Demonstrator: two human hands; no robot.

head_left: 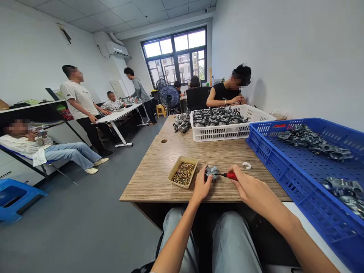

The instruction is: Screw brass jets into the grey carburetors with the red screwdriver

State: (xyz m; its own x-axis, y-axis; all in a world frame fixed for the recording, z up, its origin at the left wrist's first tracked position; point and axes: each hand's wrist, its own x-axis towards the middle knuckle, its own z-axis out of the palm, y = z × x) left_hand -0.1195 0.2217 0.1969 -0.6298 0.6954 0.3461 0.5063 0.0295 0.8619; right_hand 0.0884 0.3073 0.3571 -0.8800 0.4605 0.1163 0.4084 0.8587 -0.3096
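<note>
My left hand (202,184) is closed around a small grey metal part (212,171) low over the front of the wooden table. In my right hand (247,184) is a screwdriver (231,176) with a red handle, held nearly level. Its dark shaft points left and its tip meets the metal part; the exact contact point is too small to make out. Just left of my left hand stands a cream tray (172,178) filled with brass-coloured screws (184,173). A white curved piece (247,165) lies on the table beyond my right hand.
A blue crate (273,161) with metal parts (315,142) stands at the right. Behind my hands, a white basket (220,133) holds many dark metal parts (217,116), with more piled beside it. Across the table (150,182) sits a co-worker (227,93); other people are farther off.
</note>
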